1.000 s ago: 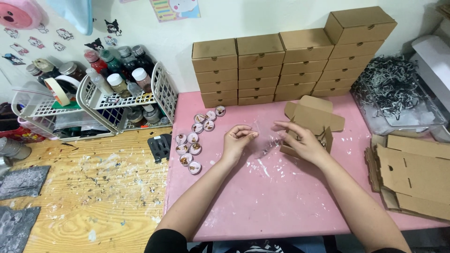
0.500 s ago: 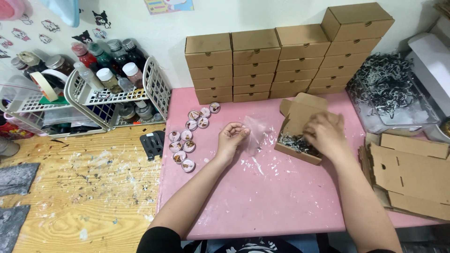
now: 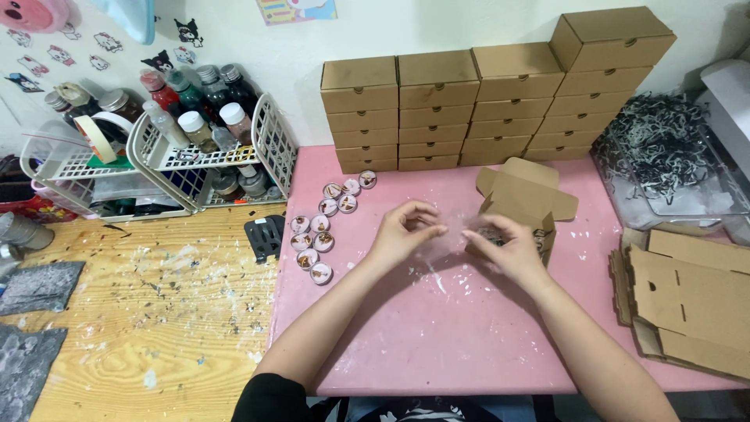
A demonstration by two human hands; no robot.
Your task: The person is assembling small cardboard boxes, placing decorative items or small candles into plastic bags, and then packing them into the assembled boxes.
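Just left of the open brown cardboard box (image 3: 525,205) on the pink counter (image 3: 437,336), my left hand (image 3: 402,234) and right hand (image 3: 508,246) pinch a thin clear plastic pouch (image 3: 445,241) between them; each grip looks closed on it; pulling unevenly could tear it or let it slip.

What is pinched between the left hand (image 3: 405,233) and the right hand (image 3: 509,246) is blurred, perhaps a clear film. The open cardboard box (image 3: 525,199) is partly covered by the right hand. The flat cardboard sheets (image 3: 691,301) are cut off at the right edge.
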